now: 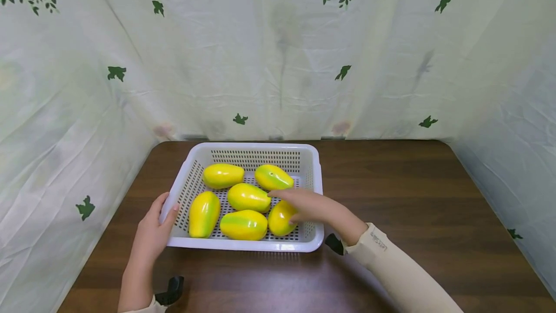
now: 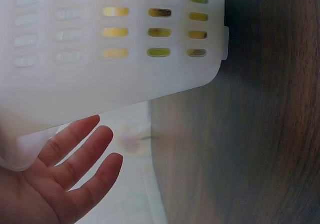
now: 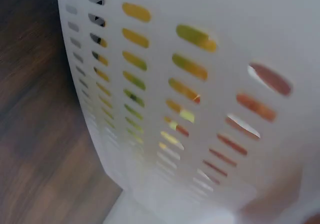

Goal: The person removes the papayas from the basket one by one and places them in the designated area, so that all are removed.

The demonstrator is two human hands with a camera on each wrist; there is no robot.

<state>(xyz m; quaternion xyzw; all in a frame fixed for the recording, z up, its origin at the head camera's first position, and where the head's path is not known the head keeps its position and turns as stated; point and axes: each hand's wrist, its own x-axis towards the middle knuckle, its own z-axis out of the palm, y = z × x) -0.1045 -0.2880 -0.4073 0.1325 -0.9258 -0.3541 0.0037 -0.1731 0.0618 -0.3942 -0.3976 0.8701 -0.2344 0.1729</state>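
Observation:
A white plastic basket [image 1: 243,244] with slotted walls holds several glossy yellow-green mangoes [image 1: 247,198]. My left hand [image 1: 153,228] holds the basket's left rim, thumb over the edge and fingers along the outside. In the left wrist view, those fingers [image 2: 92,184] stretch out beside the basket wall. Inside the basket at the right, my right hand [image 1: 306,205] is over the front-right mango [image 1: 280,219]. Its thumb touches or is very near that mango, and the extended fingers reach past its far side toward the middle mango. The right wrist view shows mostly the slotted wall [image 3: 150,149].
The basket stands on a dark brown wooden table [image 1: 399,206], left of its middle. A pale cloth curtain [image 1: 278,62] with green leaf prints hangs behind and along both sides. Dark wrist straps [image 1: 171,291] are near both wrists.

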